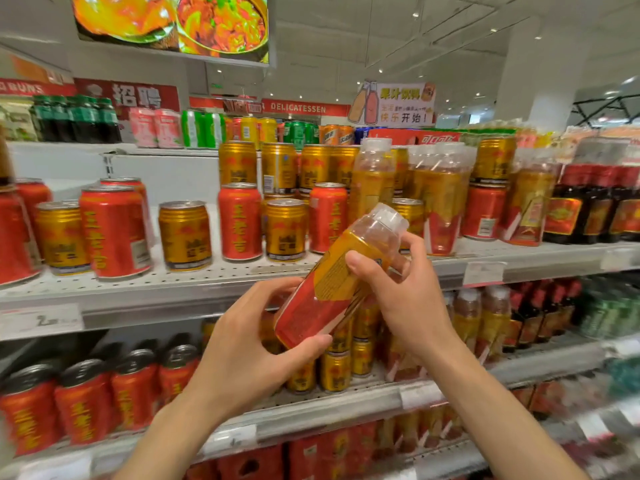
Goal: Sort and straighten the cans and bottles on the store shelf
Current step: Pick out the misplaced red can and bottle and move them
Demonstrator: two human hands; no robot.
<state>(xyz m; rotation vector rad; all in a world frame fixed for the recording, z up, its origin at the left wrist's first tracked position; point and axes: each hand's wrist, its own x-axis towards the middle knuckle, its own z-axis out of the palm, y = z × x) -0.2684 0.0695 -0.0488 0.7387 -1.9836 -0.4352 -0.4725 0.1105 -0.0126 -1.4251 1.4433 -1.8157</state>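
Observation:
A plastic bottle [332, 282] with a gold and red label and a clear cap is tilted in front of the middle shelf [166, 292], cap up and to the right. My left hand [249, 348] grips its base. My right hand [401, 292] wraps its upper part below the cap. Red cans [239, 221] and gold cans [185, 235] stand mixed on that shelf. More bottles of the same kind [441, 199] stand upright behind, at the right.
Dark glass bottles [592, 206] fill the shelf's right end. The lower shelf [332, 407] carries red cans at the left, gold cans in the middle and bottles at the right. Price tags line the shelf edges. Mixed drinks stand on the top tier behind.

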